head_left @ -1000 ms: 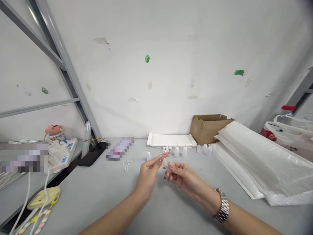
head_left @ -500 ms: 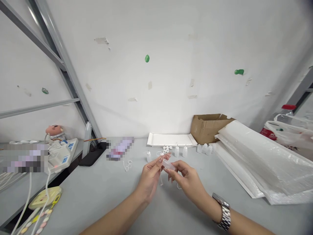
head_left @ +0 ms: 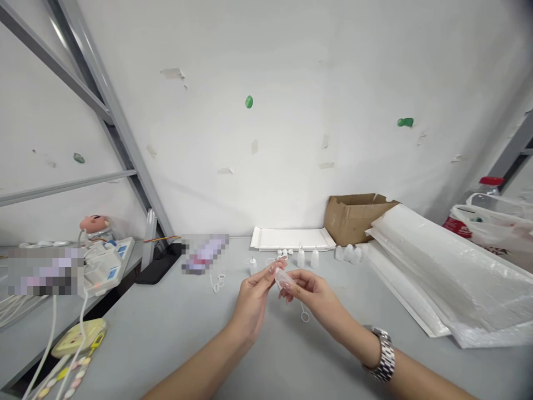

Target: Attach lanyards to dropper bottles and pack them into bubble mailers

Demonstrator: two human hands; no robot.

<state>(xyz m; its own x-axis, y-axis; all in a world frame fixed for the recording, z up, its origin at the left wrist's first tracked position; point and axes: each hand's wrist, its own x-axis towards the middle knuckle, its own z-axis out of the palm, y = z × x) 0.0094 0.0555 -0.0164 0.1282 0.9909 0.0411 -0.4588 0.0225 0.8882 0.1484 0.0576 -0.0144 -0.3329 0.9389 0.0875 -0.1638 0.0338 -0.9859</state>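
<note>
Between my two hands, over the middle of the table, is a small translucent plastic bottle. My left hand pinches its upper left end, where my fingers hide the neck. My right hand is closed around the body, thumb on top. A thin white strap with a ring shows below my right hand; what it joins is hidden. Behind my hands stand small capped bottles, with another capped bottle to the left. Several white caps lie between them, partly covered by my left fingertips.
Several uncapped bottles sit at right near a cardboard box. White bubble mailers cover the right side. A flat white mailer lies by the wall. White looped straps, a black phone and a power strip are left.
My right hand has turned and slid further over the bottle, which now shows less. The strap below my left hand is out of sight, while the ring below my right hand shows more fully.
</note>
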